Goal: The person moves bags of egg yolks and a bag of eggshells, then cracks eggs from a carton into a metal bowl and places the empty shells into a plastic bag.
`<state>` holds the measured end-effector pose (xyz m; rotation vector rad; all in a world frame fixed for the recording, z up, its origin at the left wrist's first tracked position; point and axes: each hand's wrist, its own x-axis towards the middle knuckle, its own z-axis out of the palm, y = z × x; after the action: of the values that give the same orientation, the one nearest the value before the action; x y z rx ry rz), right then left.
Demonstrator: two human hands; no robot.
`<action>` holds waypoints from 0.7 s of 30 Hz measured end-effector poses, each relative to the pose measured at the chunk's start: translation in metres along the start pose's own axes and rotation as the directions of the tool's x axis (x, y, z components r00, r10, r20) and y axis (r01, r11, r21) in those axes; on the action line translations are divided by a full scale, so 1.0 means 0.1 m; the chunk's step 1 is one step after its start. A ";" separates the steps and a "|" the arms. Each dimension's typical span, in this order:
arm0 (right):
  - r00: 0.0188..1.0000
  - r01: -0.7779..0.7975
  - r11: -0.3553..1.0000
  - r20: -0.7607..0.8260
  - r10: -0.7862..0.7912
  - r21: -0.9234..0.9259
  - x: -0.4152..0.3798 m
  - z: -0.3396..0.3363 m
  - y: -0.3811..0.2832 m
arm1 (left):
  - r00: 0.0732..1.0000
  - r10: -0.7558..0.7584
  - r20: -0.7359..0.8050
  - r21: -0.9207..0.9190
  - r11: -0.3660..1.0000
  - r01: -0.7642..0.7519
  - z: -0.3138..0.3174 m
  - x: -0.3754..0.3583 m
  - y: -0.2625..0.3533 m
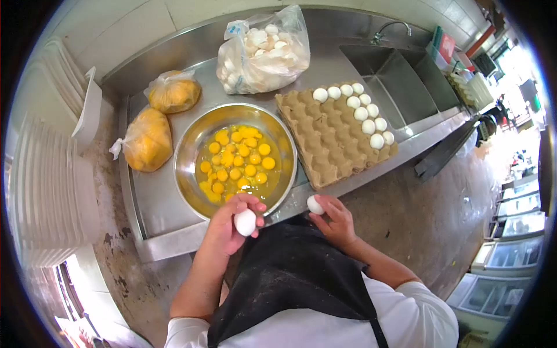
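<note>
My left hand [234,221] is closed round a white egg [245,223] at the near edge of a round metal bowl [285,152]. Several yellow yolks [235,162] lie in clear egg white inside the bowl. To the right, my right hand [335,220] holds another white egg [315,205] by the counter's front edge. Beyond it sits a brown cardboard egg tray [325,136], with several whole white eggs [360,113] along its far and right sides and bare cups elsewhere.
A plastic bag of eggshells [264,55] stands behind the bowl. Two tied bags of yellow contents [148,142] [174,93] lie left. A sink [394,87] with a tap [394,28] is at back right. Stacked white trays [52,191] stand far left.
</note>
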<state>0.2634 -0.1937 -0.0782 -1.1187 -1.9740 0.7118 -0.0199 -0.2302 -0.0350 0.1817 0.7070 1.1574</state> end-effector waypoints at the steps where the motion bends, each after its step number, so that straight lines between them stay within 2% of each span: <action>1: 1.000 -0.011 1.000 0.024 0.012 -0.024 -0.04 0.03 0.02 | 1.000 -0.004 0.004 0.007 1.000 0.004 0.01 -0.02 0.03; 3: 0.999 0.034 0.997 -0.011 -0.034 -0.068 -0.08 0.08 0.02 | 0.992 0.083 -0.094 0.267 0.962 -0.055 0.07 -0.07 0.10; 4: 0.996 0.075 0.991 -0.035 -0.080 -0.112 -0.11 0.11 0.01 | 0.993 0.080 -0.092 0.275 0.960 -0.052 0.09 -0.09 0.15; 8: 0.991 0.080 0.985 -0.097 -0.096 -0.154 -0.17 0.17 0.07 | 0.988 0.124 -0.089 0.297 0.950 -0.093 0.11 -0.13 0.28; 10: 0.997 0.070 0.974 -0.027 -0.078 -0.217 -0.15 0.19 0.13 | 0.986 0.153 -0.063 0.318 0.940 -0.125 0.13 -0.11 0.31; 11: 0.995 0.079 0.972 -0.036 -0.089 -0.221 -0.13 0.19 0.14 | 0.986 0.152 -0.065 0.388 0.914 -0.115 0.13 -0.11 0.30; 13: 0.993 0.049 0.994 -0.098 -0.059 -0.098 -0.04 0.18 -0.07 | 0.986 0.151 -0.065 0.459 0.883 -0.104 0.17 -0.10 0.28; 14: 0.992 0.058 0.993 -0.102 -0.068 -0.101 0.01 0.23 -0.15 | 0.983 0.184 -0.006 0.602 0.786 -0.144 0.21 -0.08 0.25; 15: 0.987 -0.105 0.968 -0.097 0.130 0.227 0.07 0.32 -0.24 | 0.976 0.210 0.056 0.723 0.666 -0.185 0.24 -0.07 0.23; 16: 0.950 -0.253 0.813 -0.022 0.310 0.524 0.13 0.37 -0.33 | 0.946 0.275 0.172 0.836 0.468 -0.288 0.22 0.00 0.21; 17: 0.955 -0.244 0.818 -0.018 0.296 0.521 0.23 0.36 -0.41 | 0.941 0.289 0.174 0.832 0.468 -0.298 0.23 0.04 0.22; 18: 0.891 -0.434 0.619 0.210 0.403 0.655 0.39 0.31 -0.52 | 0.910 0.324 0.260 0.868 0.335 -0.368 0.28 0.08 0.24; 19: 0.780 -0.609 0.372 0.446 0.438 0.700 0.53 0.29 -0.63 | 0.871 0.348 0.346 0.883 0.192 -0.427 0.32 0.11 0.26; 20: 0.783 -0.611 0.380 0.459 0.420 0.695 0.63 0.34 -0.73 | 0.826 0.414 0.382 0.891 0.074 -0.448 0.35 0.14 0.29; 21: 0.788 -0.609 0.391 0.466 0.403 0.691 0.70 0.39 -0.76 | 0.817 0.433 0.380 0.890 0.069 -0.451 0.36 0.16 0.32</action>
<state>0.1720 -0.1720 -0.0201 -1.0281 -1.0870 1.9447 -0.0194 -0.1948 0.0018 1.6476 1.3813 1.0973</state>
